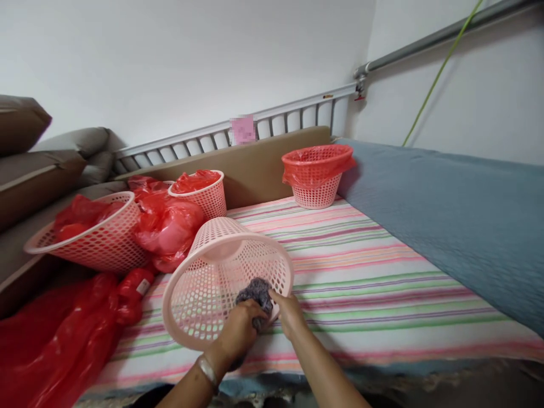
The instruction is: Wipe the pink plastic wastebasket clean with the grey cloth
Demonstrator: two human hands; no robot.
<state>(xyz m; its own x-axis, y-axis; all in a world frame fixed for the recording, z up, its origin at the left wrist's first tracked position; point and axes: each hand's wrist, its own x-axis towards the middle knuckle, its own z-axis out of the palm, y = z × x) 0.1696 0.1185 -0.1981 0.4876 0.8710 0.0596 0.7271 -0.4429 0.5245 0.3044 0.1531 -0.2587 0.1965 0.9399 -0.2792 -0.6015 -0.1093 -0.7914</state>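
A pale pink plastic mesh basket point(227, 246) lies tipped on its side on the striped cloth, its mouth facing me. My left hand point(242, 326), with a silver bangle at the wrist, is closed on a dark grey rag point(259, 290). It presses the rag against the inside of the basket near the lower right rim. My right hand point(288, 311) grips that rim from the right, thumb on the near side. Its other fingers are partly hidden behind the basket.
Left of the tipped basket are red plastic bags point(170, 224), a red roll point(134, 289) and two pink baskets point(123, 232) point(219, 195) with red bags inside. A red-lined basket point(317, 192) stands at the back. Cushions point(46, 170) are stacked at left; blue-grey fabric point(446, 209) lies right.
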